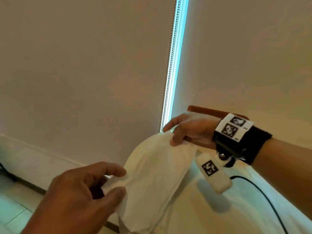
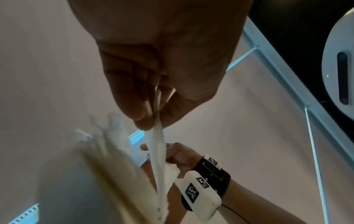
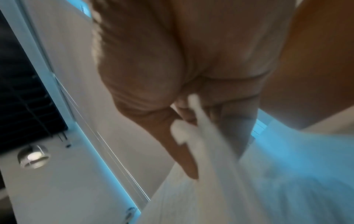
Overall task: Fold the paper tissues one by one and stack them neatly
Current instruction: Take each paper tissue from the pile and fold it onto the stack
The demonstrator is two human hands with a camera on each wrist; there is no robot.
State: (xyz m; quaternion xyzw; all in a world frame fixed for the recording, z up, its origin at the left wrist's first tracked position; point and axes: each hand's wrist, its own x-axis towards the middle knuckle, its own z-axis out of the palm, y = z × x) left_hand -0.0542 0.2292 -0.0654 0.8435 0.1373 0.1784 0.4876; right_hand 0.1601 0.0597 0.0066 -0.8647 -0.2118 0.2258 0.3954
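White tissue (image 1: 157, 168) stretched between left hand (image 1: 81, 191) and right hand (image 1: 189, 129), both pinching.

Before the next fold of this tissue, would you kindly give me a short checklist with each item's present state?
1. Left hand pinches the tissue at its near edge: ok.
2. Right hand pinches the far edge: ok.
3. Tissue held in the air between both hands, not crumpled: ok.
4. Edges aligned for a clean fold: cannot tell, the sheet bows and the wrist views are blurred.
5. Stack of folded tissues ready to receive it: cannot tell, none in view.
6. Black cable apart from the tissue: ok.
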